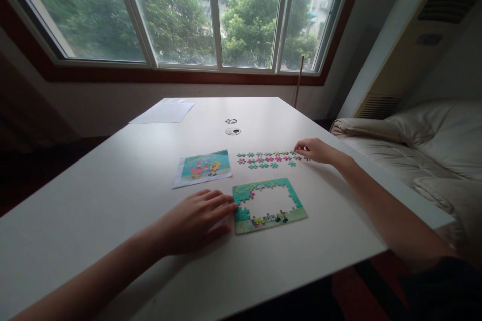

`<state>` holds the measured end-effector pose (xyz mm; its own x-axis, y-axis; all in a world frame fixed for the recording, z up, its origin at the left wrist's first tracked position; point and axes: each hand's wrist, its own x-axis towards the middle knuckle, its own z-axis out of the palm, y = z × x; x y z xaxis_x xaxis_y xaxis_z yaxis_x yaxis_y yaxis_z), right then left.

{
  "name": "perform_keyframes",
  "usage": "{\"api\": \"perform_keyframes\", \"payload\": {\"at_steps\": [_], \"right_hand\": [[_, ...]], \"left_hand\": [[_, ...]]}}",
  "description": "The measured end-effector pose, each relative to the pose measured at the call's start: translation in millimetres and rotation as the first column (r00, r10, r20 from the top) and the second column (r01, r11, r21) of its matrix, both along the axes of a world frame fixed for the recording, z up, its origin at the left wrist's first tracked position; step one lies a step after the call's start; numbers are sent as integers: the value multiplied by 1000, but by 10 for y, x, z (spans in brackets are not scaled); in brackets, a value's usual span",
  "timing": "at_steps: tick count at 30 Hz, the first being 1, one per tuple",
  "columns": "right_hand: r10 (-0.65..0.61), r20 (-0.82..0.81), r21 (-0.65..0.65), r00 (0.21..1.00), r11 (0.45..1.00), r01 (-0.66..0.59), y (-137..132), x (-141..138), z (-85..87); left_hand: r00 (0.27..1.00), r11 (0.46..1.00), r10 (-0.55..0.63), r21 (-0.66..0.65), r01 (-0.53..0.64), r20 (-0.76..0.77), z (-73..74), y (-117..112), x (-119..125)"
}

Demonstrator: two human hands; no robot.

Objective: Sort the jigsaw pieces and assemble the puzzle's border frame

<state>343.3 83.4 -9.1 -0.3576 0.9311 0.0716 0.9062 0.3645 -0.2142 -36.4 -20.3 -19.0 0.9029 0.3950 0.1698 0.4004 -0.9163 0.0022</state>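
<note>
A jigsaw puzzle (271, 228) lies on the white table, its border filled in and its middle a bare gap. My left hand (201, 218) rests flat with fingers stretched out, the fingertips at the puzzle's left edge. Beyond the puzzle, loose jigsaw pieces (263, 159) are laid out in rows. Over the right end of these rows is my right hand (314, 150), fingers curled and pinched at a jigsaw piece (292, 153); its palm side is hidden. A printed reference picture (205, 165) with cartoon figures lies left of the loose pieces.
The white table (94, 195) reaches toward the window (214, 15). Paper sheets (163, 112) lie at its far left. Two round discs (233, 131) are set at its middle. To the right stand a cream sofa (433, 135) and a tall air conditioner (399, 45).
</note>
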Motion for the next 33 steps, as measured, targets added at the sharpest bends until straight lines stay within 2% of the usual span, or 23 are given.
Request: {"api": "perform_keyframes", "payload": {"at_steps": [8, 14, 26, 30, 33], "right_hand": [[216, -55, -20, 975, 976, -218, 84, -588, -38], [256, -69, -84, 964, 962, -261, 236, -896, 17], [206, -41, -366, 978, 907, -207, 381, -1036, 116], [199, -111, -360, 974, 905, -226, 375, -1038, 88], [228, -224, -299, 947, 909, -290, 302, -1021, 45]], "left_hand": [[1000, 1000, 0, 13, 0, -11, 4, -3, 8], [1000, 1000, 8, -16, -9, -25, 11, 3, 10], [999, 1000, 11, -28, -12, -33, 12, -11, 7], [999, 1000, 14, -24, -15, -31, 1, -5, 4], [1000, 1000, 11, -14, -12, -25, -14, 1, 0]]}}
